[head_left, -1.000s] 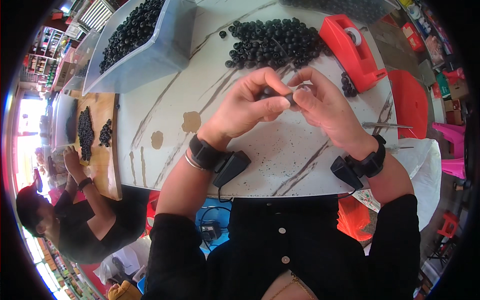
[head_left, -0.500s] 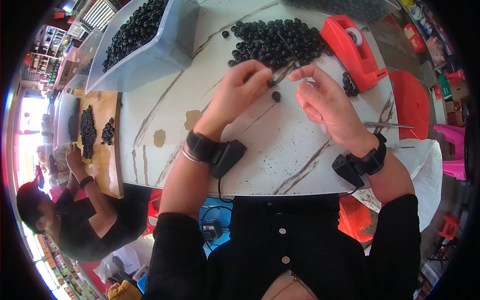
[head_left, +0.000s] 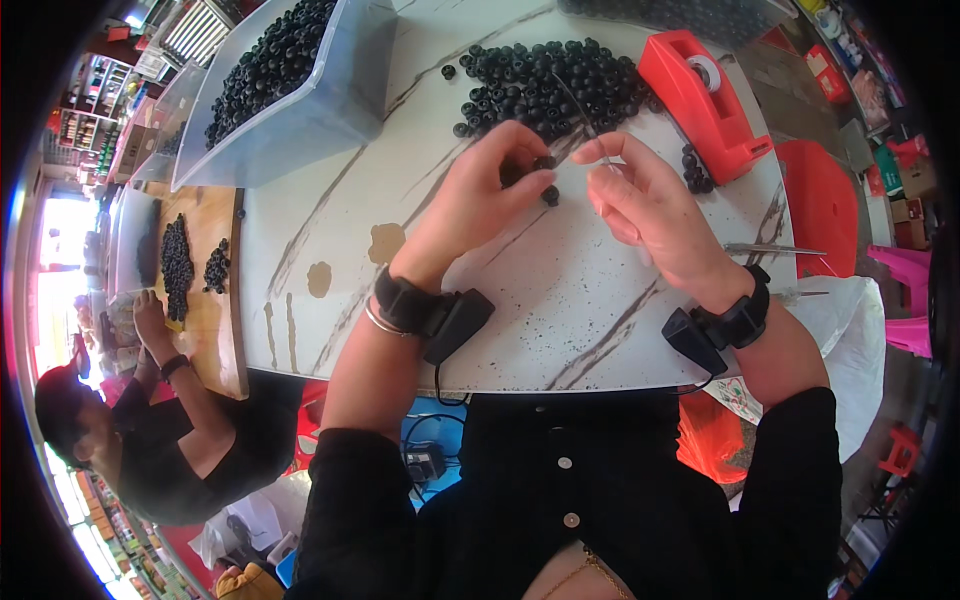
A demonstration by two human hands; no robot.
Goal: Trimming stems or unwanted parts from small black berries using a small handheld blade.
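My left hand is curled, with a small round black bead between its thumb and fingers. A second bead lies on the table just under the thumb. My right hand is closed on a thin, pointed metal tool, whose tip reaches up and left over a loose pile of black beads. I cannot make out the tool's exact kind, since the fingers cover its lower part. The two hands are close together but apart.
A clear plastic bin of beads stands at the far left. A red tape dispenser and metal scissors are at the right. Dark specks dot the white marbled table. Another person works at a wooden table on the left.
My left hand has opened its curl slightly and turned, so the bead in its fingers shows more. My right hand has barely moved with the tool.
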